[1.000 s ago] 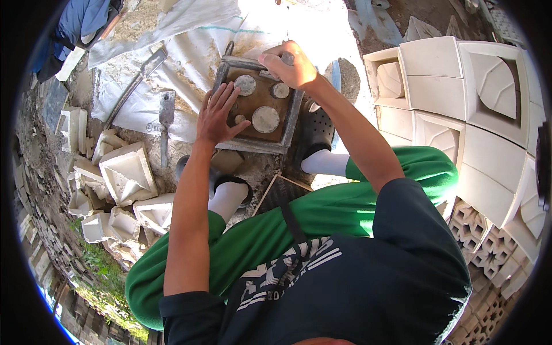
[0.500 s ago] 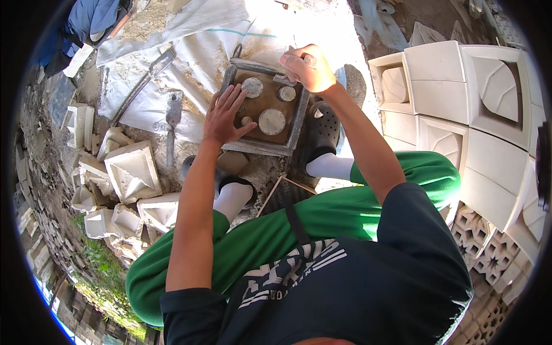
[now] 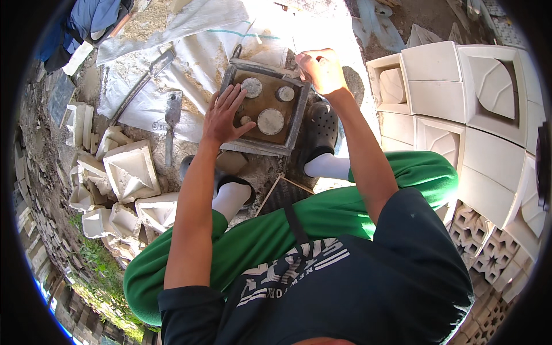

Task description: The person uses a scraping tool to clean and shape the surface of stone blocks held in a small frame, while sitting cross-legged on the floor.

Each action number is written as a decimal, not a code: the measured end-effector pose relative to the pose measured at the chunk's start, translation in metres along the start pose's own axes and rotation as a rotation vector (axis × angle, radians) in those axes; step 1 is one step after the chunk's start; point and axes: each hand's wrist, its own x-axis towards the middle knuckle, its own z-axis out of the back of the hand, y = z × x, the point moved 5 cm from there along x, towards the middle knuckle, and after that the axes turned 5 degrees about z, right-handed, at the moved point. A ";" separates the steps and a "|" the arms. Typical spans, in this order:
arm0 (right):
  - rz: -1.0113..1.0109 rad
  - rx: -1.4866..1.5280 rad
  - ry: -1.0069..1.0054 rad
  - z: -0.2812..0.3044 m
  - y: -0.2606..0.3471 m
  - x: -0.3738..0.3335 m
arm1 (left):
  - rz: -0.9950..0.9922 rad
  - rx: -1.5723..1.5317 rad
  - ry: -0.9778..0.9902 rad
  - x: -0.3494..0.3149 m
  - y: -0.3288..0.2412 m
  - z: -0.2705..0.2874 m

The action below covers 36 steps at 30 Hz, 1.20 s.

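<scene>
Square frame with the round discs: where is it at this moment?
In the head view, the square frame lies at upper centre, with the left hand spread over its left edge and the right shoe just to its right.

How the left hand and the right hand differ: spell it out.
The left hand has its fingers extended; the right hand is curled closed. The left hand lies over the left edge of the frame; the right hand is by its upper right corner. The right hand is more brightly lit than the left hand. Both are bare.
</scene>
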 end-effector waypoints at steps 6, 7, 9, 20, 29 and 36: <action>0.040 0.026 0.061 -0.006 -0.014 -0.002 | -0.001 0.024 -0.012 0.002 -0.002 0.001; 0.048 0.031 0.016 -0.002 -0.011 -0.004 | -0.023 0.012 -0.025 0.002 -0.002 0.001; 0.160 0.092 -0.104 -0.005 0.022 -0.004 | -0.009 -0.004 -0.028 0.001 0.000 0.002; 0.303 0.243 -0.204 -0.030 0.061 0.007 | -0.010 -0.039 -0.031 -0.004 0.002 0.002; 0.312 0.229 -0.030 -0.057 0.043 0.037 | 0.029 -0.079 -0.054 -0.006 0.011 -0.004; 0.199 0.220 -0.076 -0.063 0.013 0.033 | -0.009 -0.128 -0.106 -0.008 0.011 -0.005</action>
